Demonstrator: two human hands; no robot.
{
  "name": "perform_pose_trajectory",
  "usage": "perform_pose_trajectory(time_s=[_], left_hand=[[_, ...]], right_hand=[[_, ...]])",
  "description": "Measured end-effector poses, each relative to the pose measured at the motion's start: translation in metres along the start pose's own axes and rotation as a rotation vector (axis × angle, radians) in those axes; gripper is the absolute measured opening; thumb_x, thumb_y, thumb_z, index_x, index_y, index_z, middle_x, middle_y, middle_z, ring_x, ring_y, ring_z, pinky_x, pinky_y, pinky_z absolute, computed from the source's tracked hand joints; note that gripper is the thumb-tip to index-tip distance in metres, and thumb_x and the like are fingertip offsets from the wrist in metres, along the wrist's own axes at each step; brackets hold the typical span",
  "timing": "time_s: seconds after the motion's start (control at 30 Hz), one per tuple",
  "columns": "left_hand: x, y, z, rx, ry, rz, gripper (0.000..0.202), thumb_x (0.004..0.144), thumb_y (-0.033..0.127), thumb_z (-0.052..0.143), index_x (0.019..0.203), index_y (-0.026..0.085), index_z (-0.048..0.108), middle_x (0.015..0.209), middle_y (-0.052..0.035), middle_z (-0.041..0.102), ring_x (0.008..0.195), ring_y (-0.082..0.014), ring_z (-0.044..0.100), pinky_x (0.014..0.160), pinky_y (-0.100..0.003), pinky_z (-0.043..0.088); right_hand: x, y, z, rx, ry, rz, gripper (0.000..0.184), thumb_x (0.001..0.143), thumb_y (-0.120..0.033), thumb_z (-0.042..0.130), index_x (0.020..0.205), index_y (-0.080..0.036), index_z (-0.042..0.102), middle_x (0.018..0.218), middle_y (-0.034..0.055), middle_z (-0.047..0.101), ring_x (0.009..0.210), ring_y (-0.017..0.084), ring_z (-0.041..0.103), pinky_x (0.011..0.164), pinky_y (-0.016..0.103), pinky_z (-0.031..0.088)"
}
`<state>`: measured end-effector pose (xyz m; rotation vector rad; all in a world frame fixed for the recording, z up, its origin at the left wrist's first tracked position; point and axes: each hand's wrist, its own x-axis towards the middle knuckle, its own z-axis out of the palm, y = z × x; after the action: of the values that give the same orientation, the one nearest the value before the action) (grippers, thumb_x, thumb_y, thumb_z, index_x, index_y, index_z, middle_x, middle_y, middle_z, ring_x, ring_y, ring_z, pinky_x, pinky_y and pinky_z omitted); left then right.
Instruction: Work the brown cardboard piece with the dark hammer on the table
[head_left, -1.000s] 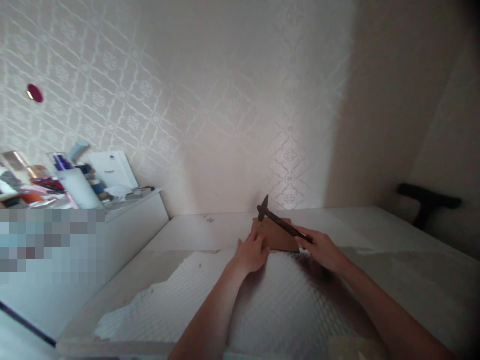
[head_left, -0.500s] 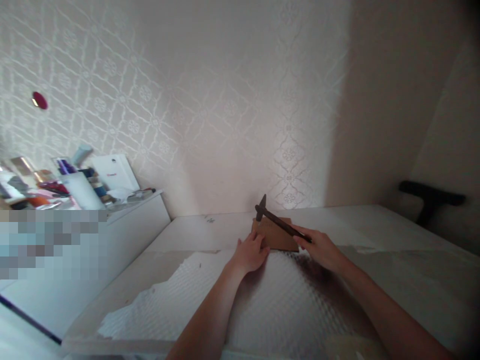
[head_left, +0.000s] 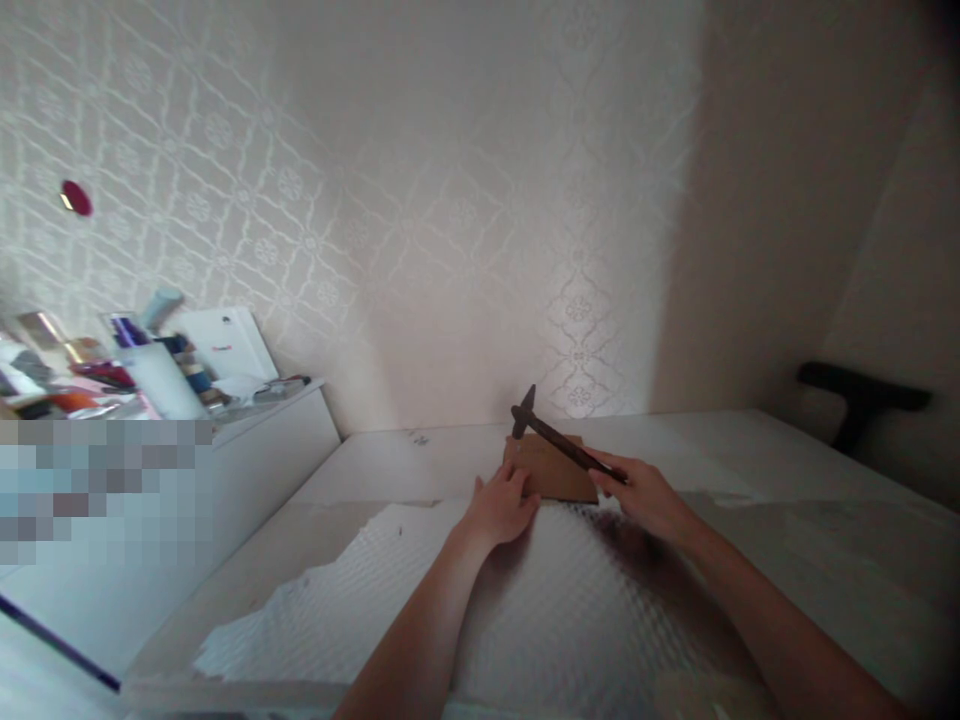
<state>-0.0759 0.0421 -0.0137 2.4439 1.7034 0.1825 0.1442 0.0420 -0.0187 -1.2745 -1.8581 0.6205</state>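
Observation:
A brown piece of cardboard (head_left: 562, 475) lies near the back of the white surface, at the far edge of a white textured sheet. My left hand (head_left: 501, 505) holds it by its left side, fingers on top and thumb by the near edge. The fingers of my right hand (head_left: 641, 495) are wrapped round the handle of a hammer (head_left: 559, 440). Its dark head is over the upper left corner of the cardboard, close to my left fingertips. Whether anything small sits under the head I cannot tell.
On the left, a white cabinet (head_left: 255, 470) carries bottles, tubes and a white box (head_left: 229, 345). A patterned wall (head_left: 450, 250) rises behind the surface. To the right stands a dark T-shaped object (head_left: 862, 390). The white textured sheet (head_left: 360, 590) has a ragged left edge.
The hammer has shifted very slightly to the right with my right hand. My left hand and the cardboard have stayed in place.

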Motion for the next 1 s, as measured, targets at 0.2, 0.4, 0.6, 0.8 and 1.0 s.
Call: perform_pose_trajectory(time_s=[0.2,0.4,0.6,0.8,1.0], left_hand=[[0.0011,-0.0006,0.0014,0.009,0.008,-0.005,0.050,0.089,0.046,0.029,0.133,0.022,0.034,0.145,-0.0100,0.030,0.128,-0.0290,0.034,0.103,-0.057,0.025],[-0.0002,0.0014,-0.0014,0.005,-0.012,-0.004,0.051,0.089,0.045,0.028,0.134,0.021,0.033,0.145,-0.0098,0.030,0.131,-0.0281,0.030,0.104,-0.057,0.023],[-0.0004,0.0009,-0.0005,-0.009,-0.006,-0.017,0.051,0.089,0.045,0.029,0.135,0.023,0.033,0.146,-0.0092,0.029,0.130,-0.0279,0.032,0.104,-0.056,0.022],[0.0004,0.0006,-0.0007,-0.017,-0.028,-0.031,0.052,0.090,0.045,0.029,0.136,0.022,0.032,0.147,-0.0097,0.026,0.132,-0.0281,0.028,0.106,-0.055,0.020],[0.0003,0.0009,-0.0008,-0.006,-0.013,-0.013,0.051,0.090,0.045,0.029,0.135,0.021,0.032,0.146,-0.0106,0.028,0.133,-0.0276,0.026,0.105,-0.057,0.022]], right_hand=[[-0.0001,0.0013,0.0005,0.000,-0.003,0.046,0.049,0.080,-0.037,0.047,0.124,-0.018,0.057,0.061,-0.0003,0.060,0.052,0.015,0.051,0.050,0.024,0.039],[0.0002,0.0025,0.0007,0.008,-0.001,0.028,0.050,0.081,-0.037,0.046,0.127,-0.018,0.055,0.062,-0.0004,0.060,0.055,0.015,0.051,0.052,0.024,0.039],[0.0009,0.0024,0.0001,0.044,-0.016,0.032,0.050,0.081,-0.037,0.046,0.127,-0.021,0.054,0.065,-0.0001,0.060,0.052,0.013,0.048,0.046,0.021,0.035],[0.0000,0.0037,0.0005,0.038,-0.020,0.049,0.051,0.080,-0.038,0.047,0.126,-0.018,0.056,0.059,-0.0009,0.057,0.050,0.014,0.048,0.047,0.023,0.036],[0.0004,0.0033,0.0005,0.041,-0.002,0.033,0.051,0.080,-0.037,0.046,0.127,-0.019,0.055,0.057,-0.0025,0.054,0.048,0.013,0.045,0.047,0.022,0.036]])
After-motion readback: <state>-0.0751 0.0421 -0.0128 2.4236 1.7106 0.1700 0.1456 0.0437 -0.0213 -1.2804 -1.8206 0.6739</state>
